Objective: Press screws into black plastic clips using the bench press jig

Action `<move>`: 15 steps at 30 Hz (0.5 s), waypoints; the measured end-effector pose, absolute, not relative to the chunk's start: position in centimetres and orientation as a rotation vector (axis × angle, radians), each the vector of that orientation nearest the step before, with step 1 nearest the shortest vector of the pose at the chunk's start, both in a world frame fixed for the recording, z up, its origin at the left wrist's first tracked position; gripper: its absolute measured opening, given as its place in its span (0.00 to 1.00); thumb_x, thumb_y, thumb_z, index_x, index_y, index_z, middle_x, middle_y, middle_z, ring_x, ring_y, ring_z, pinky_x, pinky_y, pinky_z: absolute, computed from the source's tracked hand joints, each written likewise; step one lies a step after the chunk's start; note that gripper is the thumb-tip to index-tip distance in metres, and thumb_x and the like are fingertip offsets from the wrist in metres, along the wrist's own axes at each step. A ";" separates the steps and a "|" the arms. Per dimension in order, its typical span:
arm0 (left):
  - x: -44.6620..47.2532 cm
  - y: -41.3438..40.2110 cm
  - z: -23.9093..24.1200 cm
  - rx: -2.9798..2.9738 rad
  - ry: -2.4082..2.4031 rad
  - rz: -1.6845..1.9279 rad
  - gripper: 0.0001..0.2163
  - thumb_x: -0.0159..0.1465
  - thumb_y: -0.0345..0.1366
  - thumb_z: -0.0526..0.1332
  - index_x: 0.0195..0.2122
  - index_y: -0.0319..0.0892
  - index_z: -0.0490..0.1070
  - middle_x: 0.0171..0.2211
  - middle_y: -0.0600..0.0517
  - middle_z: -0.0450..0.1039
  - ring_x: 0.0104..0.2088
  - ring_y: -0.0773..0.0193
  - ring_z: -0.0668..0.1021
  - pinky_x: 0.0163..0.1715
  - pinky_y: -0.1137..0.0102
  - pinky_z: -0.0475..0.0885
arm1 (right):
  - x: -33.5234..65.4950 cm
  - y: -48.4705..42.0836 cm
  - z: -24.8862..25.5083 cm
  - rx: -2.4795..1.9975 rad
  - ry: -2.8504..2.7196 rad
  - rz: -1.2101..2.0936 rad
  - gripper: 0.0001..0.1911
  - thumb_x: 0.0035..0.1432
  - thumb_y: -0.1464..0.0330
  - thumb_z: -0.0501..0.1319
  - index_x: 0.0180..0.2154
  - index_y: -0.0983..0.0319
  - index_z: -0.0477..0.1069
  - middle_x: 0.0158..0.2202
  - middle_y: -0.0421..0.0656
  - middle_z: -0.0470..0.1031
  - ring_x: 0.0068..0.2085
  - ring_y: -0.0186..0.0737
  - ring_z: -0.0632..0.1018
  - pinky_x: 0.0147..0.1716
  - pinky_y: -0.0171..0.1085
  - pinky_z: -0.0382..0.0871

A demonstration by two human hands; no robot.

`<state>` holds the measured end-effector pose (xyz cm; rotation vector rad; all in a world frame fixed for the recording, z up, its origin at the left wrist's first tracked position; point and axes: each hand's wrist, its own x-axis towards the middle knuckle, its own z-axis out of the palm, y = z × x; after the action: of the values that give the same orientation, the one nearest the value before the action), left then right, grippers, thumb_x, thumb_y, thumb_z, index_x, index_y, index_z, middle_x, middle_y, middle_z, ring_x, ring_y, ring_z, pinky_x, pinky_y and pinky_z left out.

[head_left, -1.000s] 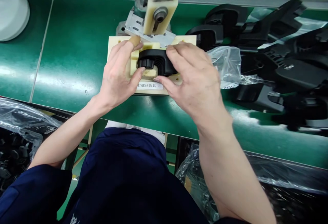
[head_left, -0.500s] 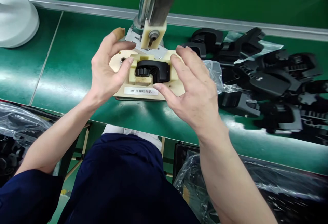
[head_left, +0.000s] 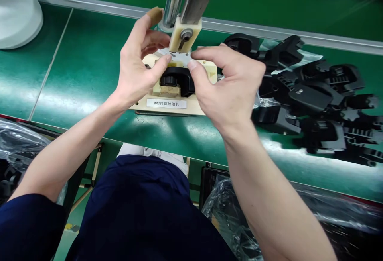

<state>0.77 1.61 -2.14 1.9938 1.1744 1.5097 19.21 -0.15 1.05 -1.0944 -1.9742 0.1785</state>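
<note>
At the fixture [head_left: 194,108], the black part [head_left: 183,73] is nested; left hand [head_left: 136,63] is held wide, right hand [head_left: 230,81] narrowly parted; alignment is judged in hand, finger clearance called for.

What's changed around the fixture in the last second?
The left hand and right hand have moved farther back over the black plastic part, toward the cream press block. The right thumb has left the part's near edge; any contact now is unclear. The part stays seated in the fixture.
</note>
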 end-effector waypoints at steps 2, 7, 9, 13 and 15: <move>1.2 1.6 -1.7 1.957 1.130 1.547 0.30 0.59 0.56 0.62 0.57 0.50 0.54 0.45 0.48 0.72 0.45 0.55 0.78 0.43 0.60 0.76 | 18.2 0.0 0.4 -1.122 -1.933 0.178 0.02 0.61 0.71 0.61 0.35 0.59 0.73 0.36 0.39 0.79 0.40 0.40 0.80 0.54 0.49 0.70; 2.0 2.1 -1.5 1.953 1.061 1.631 0.27 0.58 0.51 0.64 0.53 0.48 0.55 0.41 0.50 0.72 0.41 0.57 0.77 0.37 0.64 0.73 | 17.1 0.1 0.2 -1.156 -1.863 0.239 0.05 0.62 0.70 0.61 0.32 0.61 0.72 0.33 0.40 0.78 0.37 0.39 0.78 0.46 0.44 0.73; 1.7 2.7 -2.2 2.048 0.987 1.662 0.27 0.59 0.50 0.61 0.55 0.49 0.53 0.38 0.52 0.71 0.40 0.58 0.78 0.35 0.64 0.73 | 17.1 0.0 0.2 -1.182 -1.845 0.253 0.06 0.63 0.69 0.60 0.32 0.61 0.72 0.34 0.40 0.78 0.37 0.39 0.78 0.44 0.42 0.73; 0.8 4.0 -3.5 2.232 0.794 1.694 0.28 0.60 0.47 0.59 0.58 0.50 0.50 0.38 0.53 0.70 0.40 0.58 0.78 0.32 0.66 0.73 | 17.0 0.0 0.1 -1.186 -1.818 0.196 0.07 0.63 0.69 0.60 0.31 0.60 0.72 0.33 0.38 0.77 0.35 0.37 0.78 0.41 0.40 0.73; 0.7 4.2 -3.6 2.261 0.781 1.669 0.28 0.61 0.46 0.59 0.59 0.49 0.48 0.39 0.52 0.70 0.41 0.59 0.77 0.33 0.67 0.73 | 16.9 0.0 0.0 -1.171 -1.811 0.137 0.07 0.62 0.70 0.61 0.30 0.61 0.72 0.32 0.36 0.77 0.35 0.37 0.78 0.41 0.40 0.73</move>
<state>0.68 4.20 -3.60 2.2613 0.7811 1.6689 16.94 -0.04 -0.04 -1.1711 -1.8111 0.1371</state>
